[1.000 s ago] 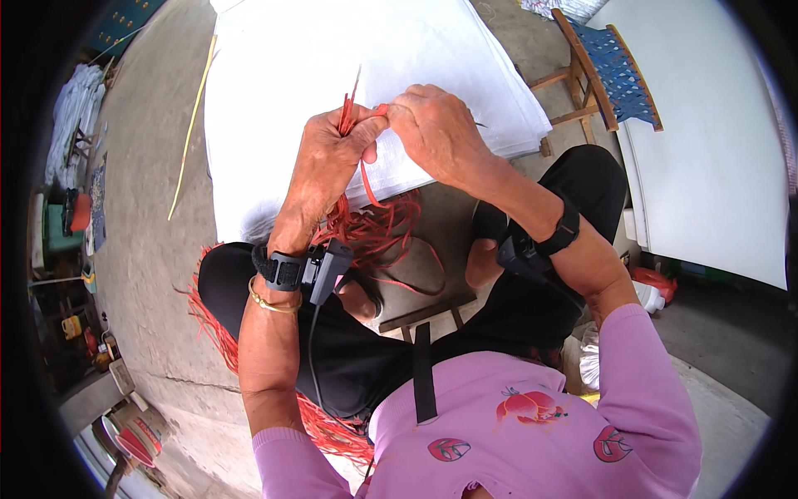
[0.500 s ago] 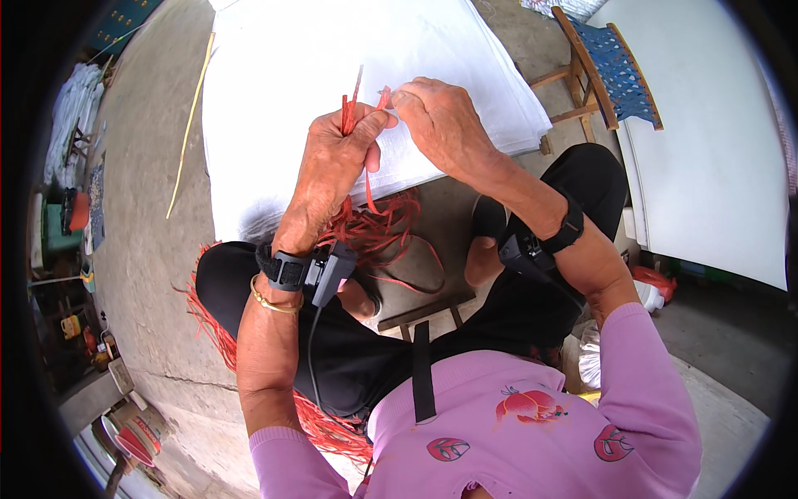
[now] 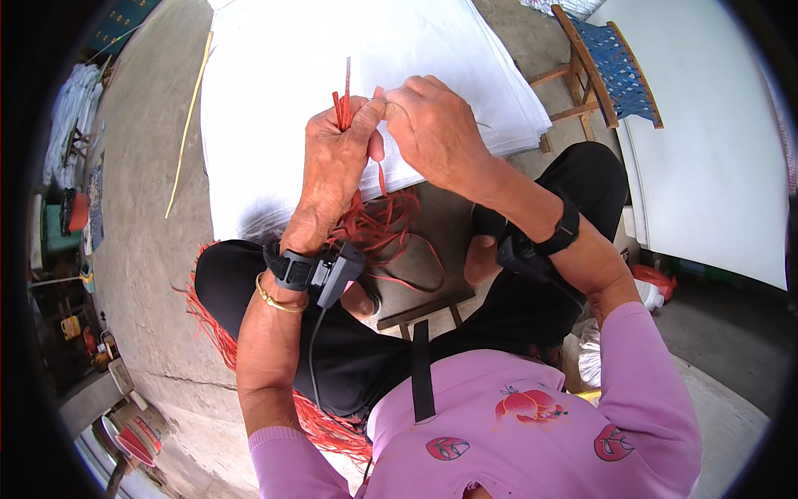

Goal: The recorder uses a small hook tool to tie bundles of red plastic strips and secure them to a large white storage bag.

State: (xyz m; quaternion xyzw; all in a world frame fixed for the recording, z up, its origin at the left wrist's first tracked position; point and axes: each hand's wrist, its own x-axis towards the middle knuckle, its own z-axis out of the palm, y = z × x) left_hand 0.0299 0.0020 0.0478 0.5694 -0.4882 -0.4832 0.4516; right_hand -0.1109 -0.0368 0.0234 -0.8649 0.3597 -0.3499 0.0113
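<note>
Both my hands work close together above a stack of white sheets (image 3: 274,58). My left hand (image 3: 335,151) is closed round a few flat red strips (image 3: 342,110), whose ends stick up past the fingers. One red strip runs down from that hand toward a tangled heap of red strips (image 3: 378,220) below the sheets' near edge. My right hand (image 3: 434,129) is closed in a pinch beside the left thumb, where a red strip end (image 3: 378,92) shows. What lies inside the right fingers is hidden. A short thin grey line shows on the white beyond that hand.
A wooden stool with a blue woven seat (image 3: 611,71) stands at the far right, near a large white panel (image 3: 706,166). More red strips (image 3: 332,432) lie by my left leg. A yellow strip (image 3: 189,125) lies on the concrete floor. A dark wooden bar (image 3: 426,309) sits between my legs.
My right hand has shifted slightly left and turned, closing up to the left thumb. The strips in my left hand have tilted a little left, and less of the strip end shows between the hands.
</note>
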